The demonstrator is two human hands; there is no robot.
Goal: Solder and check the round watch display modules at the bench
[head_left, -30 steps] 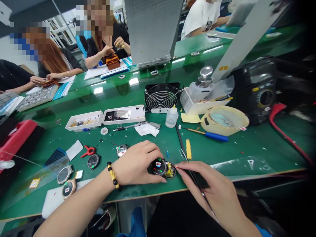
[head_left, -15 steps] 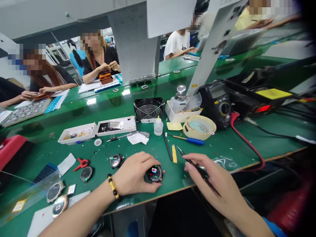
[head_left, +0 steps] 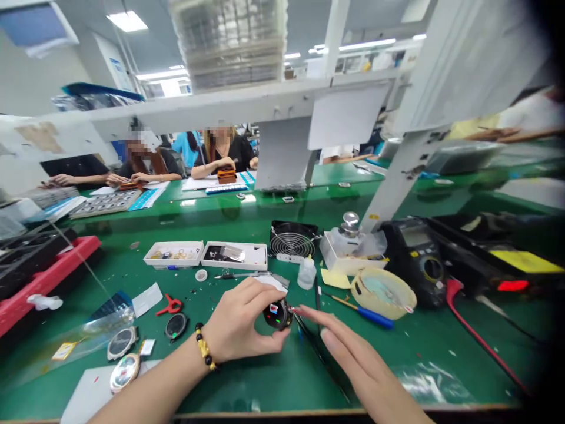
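Between the thumb and fingers of my left hand (head_left: 247,321) is a round black watch (head_left: 277,315), its lit face showing small red and green marks. My right hand (head_left: 342,341) is at the watch's right edge, index finger stretched toward its side. Dark tweezers (head_left: 320,353) lie along that hand, held under the fingers and slanting down to the right. More round watches, one dark (head_left: 176,325), one silver-rimmed (head_left: 122,343) and one gold-rimmed (head_left: 125,372), lie to the left beside a red clamp (head_left: 170,305).
Beyond the hands stand two white trays (head_left: 235,255), a fan (head_left: 293,240), a small bottle (head_left: 306,272), a round yellowish dish (head_left: 383,293) and a blue-handled screwdriver (head_left: 375,315). A multimeter (head_left: 419,259) is at right. Several people work across the bench.
The camera view has tilted up and shifted left. My right hand has moved in to the watch with the tweezers, which were farther right. My left hand still holds the watch, now more tilted.
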